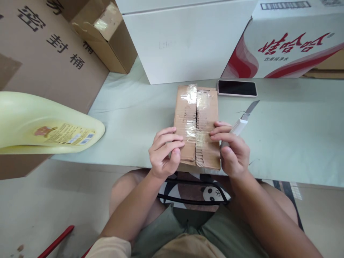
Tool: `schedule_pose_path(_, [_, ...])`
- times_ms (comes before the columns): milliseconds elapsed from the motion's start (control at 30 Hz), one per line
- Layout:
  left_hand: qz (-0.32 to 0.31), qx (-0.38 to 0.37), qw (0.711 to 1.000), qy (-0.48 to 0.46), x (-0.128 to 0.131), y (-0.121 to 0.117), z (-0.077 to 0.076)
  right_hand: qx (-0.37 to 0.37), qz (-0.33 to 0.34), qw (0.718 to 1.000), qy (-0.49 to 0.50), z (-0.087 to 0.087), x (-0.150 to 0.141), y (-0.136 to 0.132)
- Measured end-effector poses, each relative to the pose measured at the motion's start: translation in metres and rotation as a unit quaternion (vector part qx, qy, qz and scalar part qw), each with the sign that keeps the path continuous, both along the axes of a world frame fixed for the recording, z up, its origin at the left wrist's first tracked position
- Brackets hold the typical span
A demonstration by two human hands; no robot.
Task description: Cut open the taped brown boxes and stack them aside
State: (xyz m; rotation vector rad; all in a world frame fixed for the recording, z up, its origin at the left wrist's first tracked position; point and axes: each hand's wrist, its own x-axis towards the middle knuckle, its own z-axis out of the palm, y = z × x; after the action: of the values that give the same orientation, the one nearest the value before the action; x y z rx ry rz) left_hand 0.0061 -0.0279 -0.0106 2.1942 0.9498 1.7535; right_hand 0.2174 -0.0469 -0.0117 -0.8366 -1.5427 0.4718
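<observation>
A small brown cardboard box [205, 107] lies on the pale table [290, 143], its top flaps taped with torn clear tape and split along the middle seam. My left hand [163, 152] curls its fingers against the box's left flap near the front edge. My right hand [233, 152] grips a utility knife [245, 118] with a white handle, its blade extended and pointing away to the right, while its fingertips press on the right flap.
A dark phone [237, 88] lies just behind the box. A white carton [188, 43], a red-and-white printed carton [292, 43] and brown cartons [45, 53] stand at the back and left. A yellow plastic bottle [40, 125] lies at the left.
</observation>
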Motion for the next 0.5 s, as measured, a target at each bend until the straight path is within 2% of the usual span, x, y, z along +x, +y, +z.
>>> schedule_pose_path(200, [0.016,0.012,1.000,-0.006,0.0010,0.0011,0.0002,0.003,0.000,1.000,-0.025,0.0001,0.0001,0.0002])
schedule_pose_path(500, [-0.006,0.027,0.999,0.040,0.0026,0.0001,0.0026,-0.005,-0.012,0.996,-0.083,0.0060,-0.0008,-0.0008])
